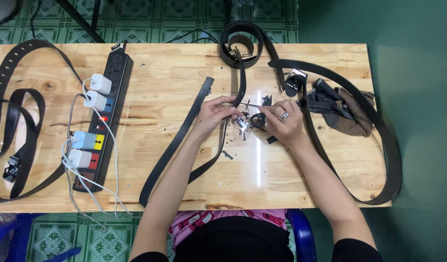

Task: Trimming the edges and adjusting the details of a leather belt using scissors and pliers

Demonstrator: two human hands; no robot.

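Observation:
My left hand (214,114) pinches a black belt strap (239,92) that runs from the coiled belt (240,46) at the table's far edge down toward me. My right hand (280,121), with a ring on one finger, holds a thin metal tool (253,104) whose tip points at the strap between my hands. A small silver buckle part (242,122) and a black ring piece (257,120) lie just under my fingers. Black scraps (228,154) are scattered around them on the wooden table (160,97).
A second loose strap (177,140) lies diagonally left of my hands. A long belt with a silver buckle (295,77) loops along the right edge past a crumpled dark cloth (342,109). A black power strip (104,111) with white chargers and more belts (14,121) lie left.

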